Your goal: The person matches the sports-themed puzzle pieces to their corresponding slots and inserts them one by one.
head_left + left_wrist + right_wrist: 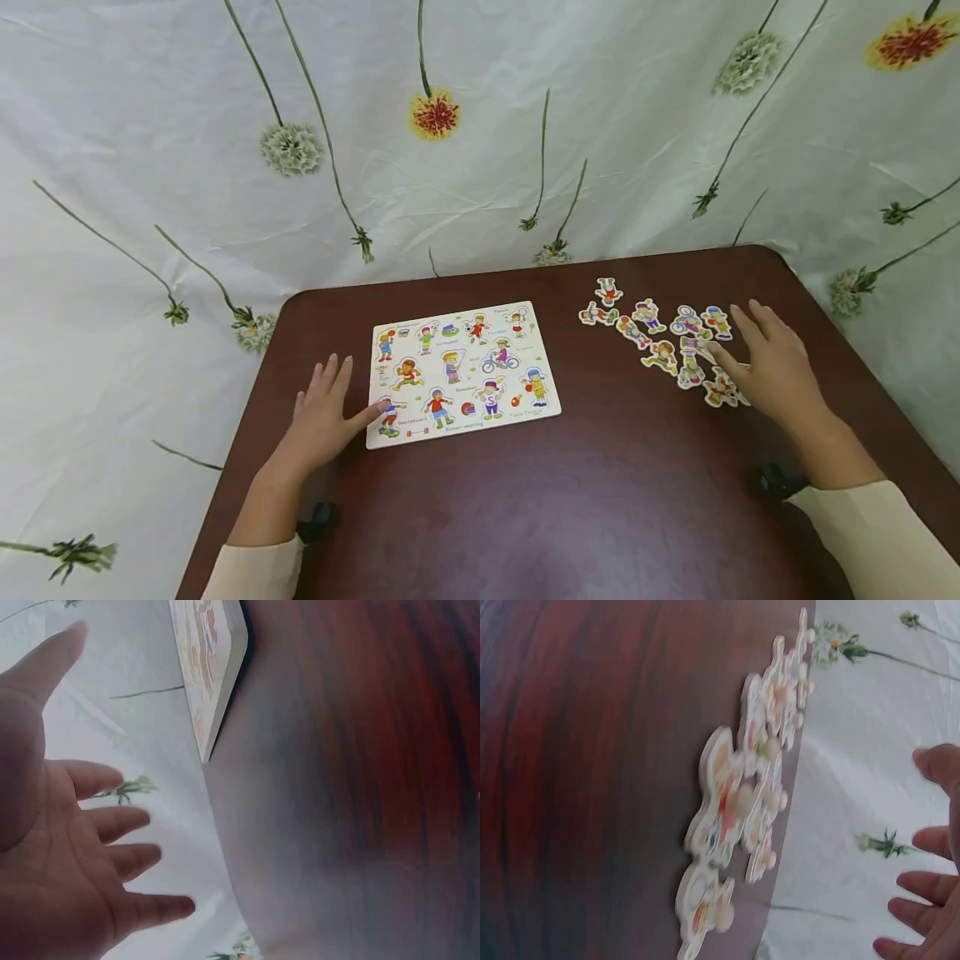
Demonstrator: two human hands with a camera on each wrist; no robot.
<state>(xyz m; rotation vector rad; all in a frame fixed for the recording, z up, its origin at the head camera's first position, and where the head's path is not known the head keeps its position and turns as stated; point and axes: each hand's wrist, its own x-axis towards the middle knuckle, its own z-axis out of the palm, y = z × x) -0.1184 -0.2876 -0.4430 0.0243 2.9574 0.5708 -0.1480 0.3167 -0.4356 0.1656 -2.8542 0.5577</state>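
Note:
A white wooden puzzle board (pixel 468 367) printed with children playing sports lies flat on the table. My left hand (pixel 318 421) is spread at the board's left side, thumb overlapping its lower left corner in the head view. The left wrist view has this hand (pixel 67 832) with fingers apart and the board's edge (pixel 225 697) beyond the thumb. Over on the right, my right hand (pixel 780 375) hovers beside a group of child-shaped puzzle pieces (pixel 662 357), fingers extended, hiding part of the nearest ones. Small round knobs (pixel 741 801) stand up from the pieces in the right wrist view.
The dark reddish-brown table (pixel 540 508) has rounded far corners. Behind it hangs a pale cloth (pixel 480 183) with a flower pattern. Several pieces lie in a loose cluster right of the board, some touching or overlapping. Dark wrist bands (pixel 318 521) show below both hands.

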